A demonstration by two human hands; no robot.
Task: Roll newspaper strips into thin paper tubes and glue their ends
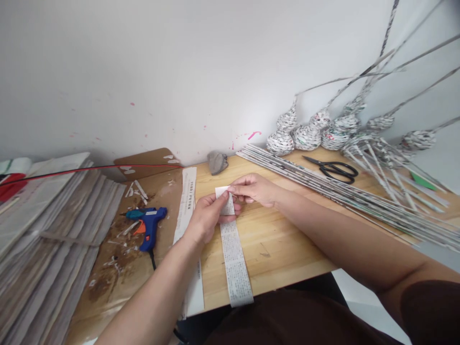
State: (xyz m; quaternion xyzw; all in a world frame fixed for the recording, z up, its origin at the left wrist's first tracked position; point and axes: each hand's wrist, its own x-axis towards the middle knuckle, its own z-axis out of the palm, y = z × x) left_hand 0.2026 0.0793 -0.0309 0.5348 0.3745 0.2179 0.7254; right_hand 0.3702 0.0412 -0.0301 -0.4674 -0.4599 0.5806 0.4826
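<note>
A long printed paper strip [235,268] runs from my hands down over the table's front edge. My left hand [212,211] grips its far end, thumb on top and fingers underneath. At the top corner of that end, the fingertips of my right hand [253,189] pinch the paper, close to my left thumb. A thin wire-like piece seems to show by the right fingertips, but it is too small to make out. Beside my left forearm lies another newspaper strip or stack of strips [187,201], partly covered by the arm.
On the stained cardboard at left lies a blue glue gun [149,227] among scraps, beside stacked newspaper [53,230]. Rolled paper sticks [305,177], black scissors [336,168] and woven paper gourds [307,136] are at right. A grey lump [217,163] sits near the wall.
</note>
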